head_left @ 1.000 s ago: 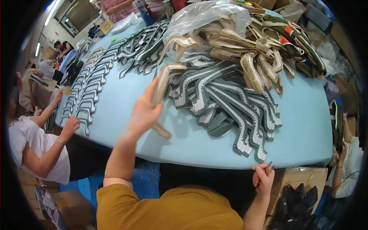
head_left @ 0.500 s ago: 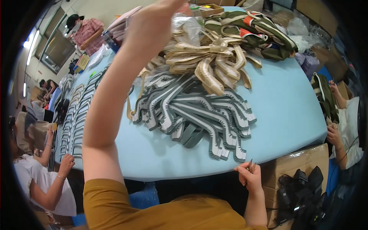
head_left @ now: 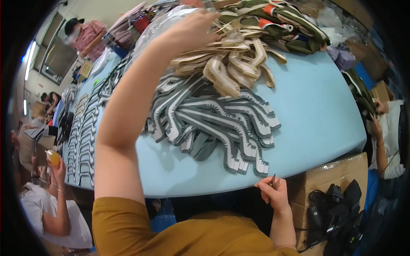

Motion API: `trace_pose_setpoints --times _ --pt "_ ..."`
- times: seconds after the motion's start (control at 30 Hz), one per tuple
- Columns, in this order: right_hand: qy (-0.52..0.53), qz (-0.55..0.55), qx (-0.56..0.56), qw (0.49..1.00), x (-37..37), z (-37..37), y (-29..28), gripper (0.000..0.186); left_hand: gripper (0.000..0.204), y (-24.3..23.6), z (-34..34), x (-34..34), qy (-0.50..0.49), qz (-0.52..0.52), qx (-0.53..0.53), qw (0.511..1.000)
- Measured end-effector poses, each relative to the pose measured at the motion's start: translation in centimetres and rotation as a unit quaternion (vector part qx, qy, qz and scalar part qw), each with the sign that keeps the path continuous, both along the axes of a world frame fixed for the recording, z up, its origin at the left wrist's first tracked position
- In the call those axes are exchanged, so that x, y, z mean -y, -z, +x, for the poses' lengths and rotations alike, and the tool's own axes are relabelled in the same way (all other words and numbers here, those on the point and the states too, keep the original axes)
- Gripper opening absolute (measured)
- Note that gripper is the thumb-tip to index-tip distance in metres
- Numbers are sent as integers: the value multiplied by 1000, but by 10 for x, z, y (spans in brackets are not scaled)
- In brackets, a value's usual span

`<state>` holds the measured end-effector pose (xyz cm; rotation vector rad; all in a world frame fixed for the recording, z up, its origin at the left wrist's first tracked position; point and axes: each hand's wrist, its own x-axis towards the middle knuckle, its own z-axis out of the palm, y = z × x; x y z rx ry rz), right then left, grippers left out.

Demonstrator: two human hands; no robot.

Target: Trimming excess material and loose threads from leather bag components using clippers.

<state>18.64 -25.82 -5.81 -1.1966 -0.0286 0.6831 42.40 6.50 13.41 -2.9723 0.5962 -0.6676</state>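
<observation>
My left arm stretches far across the table, and my left hand [head_left: 194, 30] is at the back edge of a heap of beige curved fabric strips [head_left: 230, 64] with pale bands. Its fingers are blurred at the heap, so any grip there is hidden. Nearer lies a fanned pile of dark green curved strips [head_left: 213, 115], each with a white band and notched edges. At the table's front edge, my right hand [head_left: 276, 195] is closed round small thread snips [head_left: 273, 181], their pointed blades upward.
A light blue cloth covers the table [head_left: 316, 106]. Green bags with orange patches [head_left: 282, 25] lie at the back. Rows of strips [head_left: 87, 141] line the left side. A cardboard box [head_left: 324, 175] with black gear stands at right. Co-workers sit on both sides.
My left hand has come down from high above onto the back of the beige heap. My right hand stays low with the snips. The person at left now raises a yellow-orange cup.
</observation>
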Motion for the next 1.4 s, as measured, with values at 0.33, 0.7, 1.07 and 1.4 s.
trace_pose_setpoints --times 0.33,0.7,1.07,1.4 --pt "83 -34 20 996 -4 -5 1 14 73 46 -177 -208 -218 -344 -8 913" --pt "133 -46 28 990 -17 -11 -2 14 47 142 -148 -189 -241 -428 -170 854" --pt "99 -21 38 994 -11 -7 2 15 37 58 -211 -217 -325 -261 -62 907" --pt "27 11 26 999 0 0 3 14 31 -83 -190 -134 -203 -298 -314 878"
